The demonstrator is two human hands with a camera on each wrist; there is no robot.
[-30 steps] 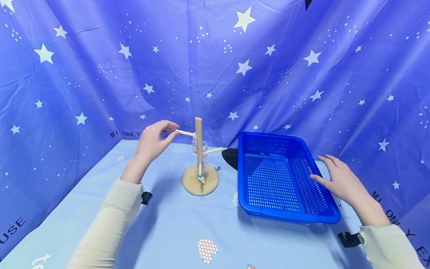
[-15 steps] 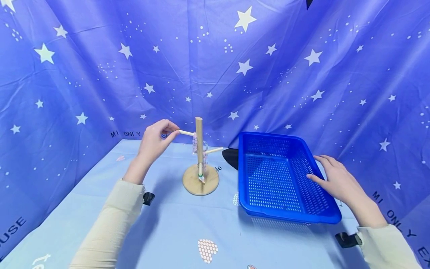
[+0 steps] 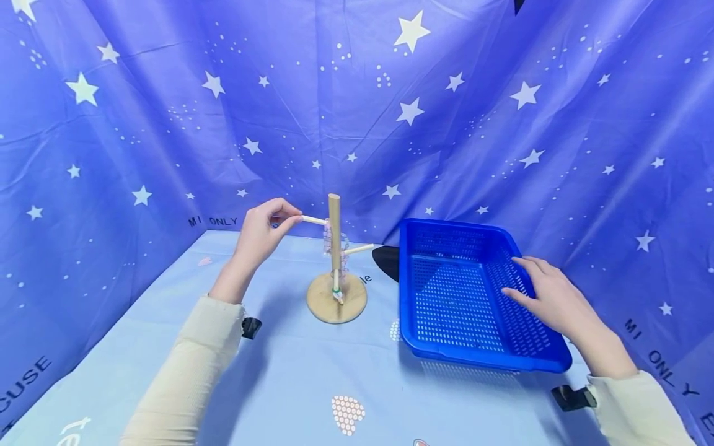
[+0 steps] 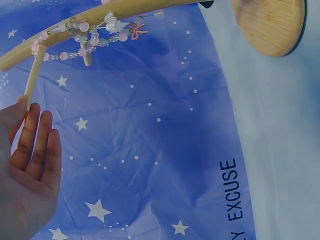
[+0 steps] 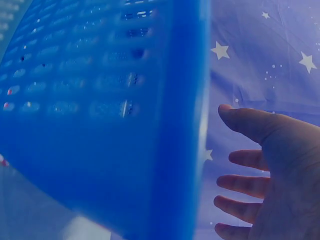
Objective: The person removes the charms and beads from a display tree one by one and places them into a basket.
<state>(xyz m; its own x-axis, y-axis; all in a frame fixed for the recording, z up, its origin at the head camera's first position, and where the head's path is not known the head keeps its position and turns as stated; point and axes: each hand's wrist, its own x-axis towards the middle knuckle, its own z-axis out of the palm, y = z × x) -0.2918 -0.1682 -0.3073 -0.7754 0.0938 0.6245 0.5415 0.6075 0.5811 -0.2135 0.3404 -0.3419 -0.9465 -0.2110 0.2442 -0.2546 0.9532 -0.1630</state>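
A wooden jewelry stand [image 3: 334,232] with a round base stands upright on the table in the head view. My left hand [image 3: 262,232] pinches the tip of its upper left peg [image 3: 314,220] between thumb and index finger; the other fingers are loosely bent in the left wrist view. A pink and clear beaded bracelet [image 4: 64,56] with a flower and bow charm hangs on that peg. Something with a green band [image 3: 337,295] is on the front peg. My right hand [image 3: 558,300] is spread above the right rim of a blue plastic basket [image 3: 409,297], seemingly apart from it in the right wrist view.
The basket, with perforated walls and floor, stands right of the stand. A light blue cloth [image 3: 290,384] with printed hearts covers the table. A blue star-patterned curtain [image 3: 290,111] closes off the back and sides.
My right hand has moved left, over the basket's right rim. The left hand keeps its pinch on the peg. Everything else is shifted slightly right in the head view.
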